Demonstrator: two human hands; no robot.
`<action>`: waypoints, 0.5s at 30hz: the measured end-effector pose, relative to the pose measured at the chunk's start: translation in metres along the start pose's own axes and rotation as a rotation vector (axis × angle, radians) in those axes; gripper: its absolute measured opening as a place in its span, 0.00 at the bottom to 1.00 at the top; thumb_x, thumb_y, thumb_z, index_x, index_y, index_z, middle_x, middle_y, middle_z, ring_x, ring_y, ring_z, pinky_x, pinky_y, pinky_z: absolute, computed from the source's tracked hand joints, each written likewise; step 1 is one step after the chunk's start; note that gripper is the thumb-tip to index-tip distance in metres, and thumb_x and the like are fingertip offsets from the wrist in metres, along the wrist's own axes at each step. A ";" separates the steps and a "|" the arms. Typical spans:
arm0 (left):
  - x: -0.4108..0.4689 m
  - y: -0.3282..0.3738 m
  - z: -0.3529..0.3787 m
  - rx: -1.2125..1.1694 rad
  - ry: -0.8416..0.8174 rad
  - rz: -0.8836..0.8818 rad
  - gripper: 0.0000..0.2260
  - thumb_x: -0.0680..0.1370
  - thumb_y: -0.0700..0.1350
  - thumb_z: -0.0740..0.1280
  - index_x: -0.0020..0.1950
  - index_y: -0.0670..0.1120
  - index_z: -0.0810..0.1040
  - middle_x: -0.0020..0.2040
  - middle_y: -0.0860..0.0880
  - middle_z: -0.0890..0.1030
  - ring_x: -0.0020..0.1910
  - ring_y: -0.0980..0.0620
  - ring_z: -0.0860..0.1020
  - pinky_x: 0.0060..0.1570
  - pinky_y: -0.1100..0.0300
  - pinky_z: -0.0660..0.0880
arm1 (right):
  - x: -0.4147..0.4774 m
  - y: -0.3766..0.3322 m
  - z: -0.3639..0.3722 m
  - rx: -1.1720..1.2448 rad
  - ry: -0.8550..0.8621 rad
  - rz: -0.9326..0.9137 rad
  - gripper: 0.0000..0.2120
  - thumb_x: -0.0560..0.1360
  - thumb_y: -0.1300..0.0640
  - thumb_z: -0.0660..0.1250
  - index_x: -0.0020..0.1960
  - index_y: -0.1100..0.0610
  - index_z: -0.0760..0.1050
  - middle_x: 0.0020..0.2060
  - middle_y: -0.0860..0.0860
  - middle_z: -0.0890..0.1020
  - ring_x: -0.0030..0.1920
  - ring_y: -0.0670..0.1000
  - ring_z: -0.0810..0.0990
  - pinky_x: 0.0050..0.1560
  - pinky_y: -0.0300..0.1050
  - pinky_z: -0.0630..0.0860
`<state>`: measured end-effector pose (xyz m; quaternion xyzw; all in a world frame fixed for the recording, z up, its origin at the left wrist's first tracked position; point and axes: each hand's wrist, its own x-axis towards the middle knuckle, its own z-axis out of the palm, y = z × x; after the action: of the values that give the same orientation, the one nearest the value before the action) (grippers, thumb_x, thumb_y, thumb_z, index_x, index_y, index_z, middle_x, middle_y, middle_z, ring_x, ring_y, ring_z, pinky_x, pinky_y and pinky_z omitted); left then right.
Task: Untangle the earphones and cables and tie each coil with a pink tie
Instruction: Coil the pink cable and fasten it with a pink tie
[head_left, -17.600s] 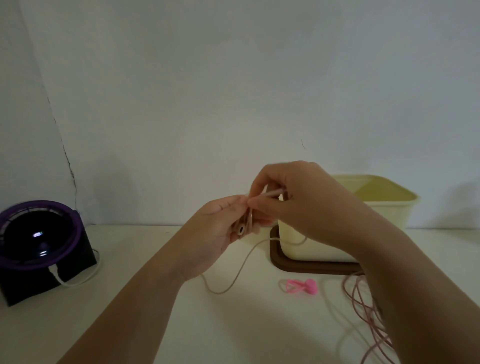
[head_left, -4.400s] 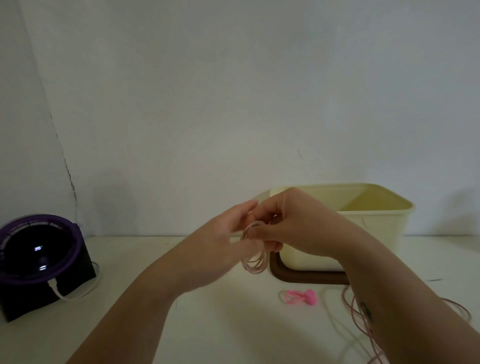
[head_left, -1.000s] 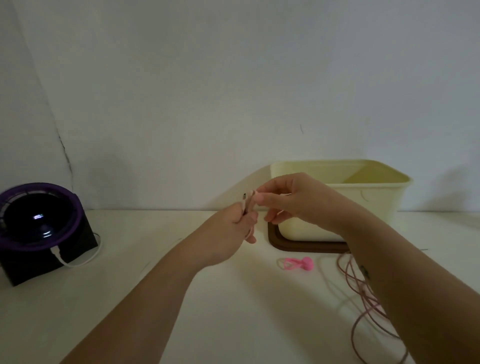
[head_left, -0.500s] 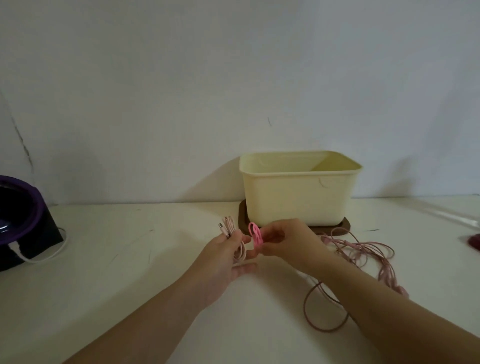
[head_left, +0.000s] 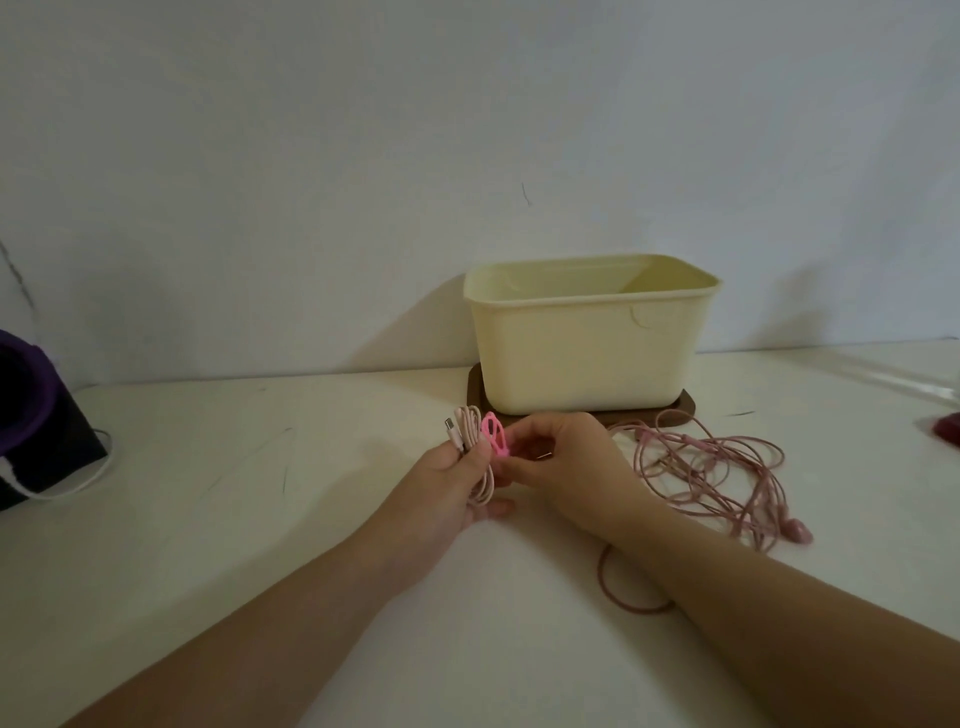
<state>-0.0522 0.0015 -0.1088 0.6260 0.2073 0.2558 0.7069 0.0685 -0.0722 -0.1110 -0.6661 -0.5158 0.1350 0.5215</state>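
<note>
Our left hand (head_left: 451, 486) grips the coiled cable (head_left: 474, 447) upright, just above the table (head_left: 249, 519). Our right hand (head_left: 563, 460) pinches the pink tie (head_left: 493, 435) right beside the coil, so the wrap likely runs leftward across its long axis.

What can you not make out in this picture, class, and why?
Head view:
- Floor of tub: hidden by its front wall.
- Middle of coil: covered by left hand.
- Lower end of tie: inside right hand.
- Most of purple device: cut off by left edge.
- Most of red thing: cut off by right edge.
</note>
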 end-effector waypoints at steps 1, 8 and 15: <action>0.000 -0.001 0.001 0.031 0.014 0.016 0.11 0.82 0.42 0.55 0.53 0.41 0.76 0.44 0.45 0.78 0.44 0.52 0.76 0.43 0.60 0.80 | 0.000 0.001 0.001 -0.021 0.019 -0.003 0.06 0.69 0.58 0.75 0.37 0.49 0.79 0.29 0.42 0.81 0.30 0.36 0.76 0.35 0.28 0.71; 0.011 -0.001 -0.020 0.357 0.185 0.023 0.09 0.82 0.44 0.57 0.47 0.44 0.75 0.44 0.47 0.76 0.41 0.55 0.76 0.54 0.54 0.78 | 0.007 0.007 -0.008 -0.009 0.135 0.066 0.07 0.67 0.60 0.76 0.40 0.51 0.80 0.31 0.42 0.80 0.30 0.36 0.76 0.35 0.26 0.70; 0.009 0.009 -0.036 0.731 -0.014 0.001 0.12 0.82 0.45 0.56 0.50 0.36 0.72 0.42 0.44 0.70 0.40 0.51 0.68 0.40 0.65 0.67 | 0.007 0.003 -0.006 0.114 0.099 0.082 0.12 0.69 0.65 0.74 0.41 0.49 0.78 0.35 0.46 0.83 0.32 0.42 0.81 0.41 0.36 0.78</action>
<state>-0.0684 0.0361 -0.1047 0.8391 0.2801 0.1607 0.4377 0.0771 -0.0698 -0.1087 -0.6618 -0.4532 0.1523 0.5774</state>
